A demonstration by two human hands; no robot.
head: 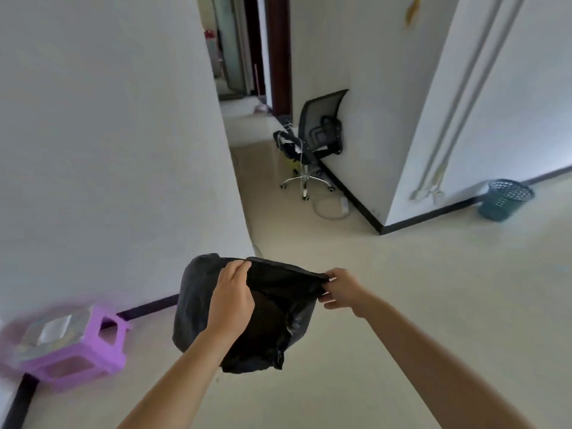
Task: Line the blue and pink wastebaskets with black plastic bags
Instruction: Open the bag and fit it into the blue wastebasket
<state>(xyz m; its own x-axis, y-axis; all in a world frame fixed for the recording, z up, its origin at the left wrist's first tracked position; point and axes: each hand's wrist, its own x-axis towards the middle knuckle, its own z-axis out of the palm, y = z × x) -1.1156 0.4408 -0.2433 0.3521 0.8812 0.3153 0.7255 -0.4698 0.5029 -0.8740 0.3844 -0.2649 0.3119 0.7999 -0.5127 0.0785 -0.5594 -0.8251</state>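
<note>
A black plastic bag (pixel 272 317) hangs in front of me above the floor, its mouth pulled open and its body billowing down. My left hand (pixel 232 297) pinches the bag's rim on the left. At the right end of the rim, my right hand (pixel 340 289) pinches it too. The blue mesh wastebasket (pixel 504 199) stands on the floor at the far right against the wall, well away from both hands. No pink wastebasket shows in the head view.
A purple plastic stool (pixel 89 351) with a shiny packet on top sits at the lower left by the wall. A black office chair (pixel 312 140) stands in the corridor ahead, with a white cable coil (pixel 329 209) on the floor nearby. A white wall corner juts out right of centre.
</note>
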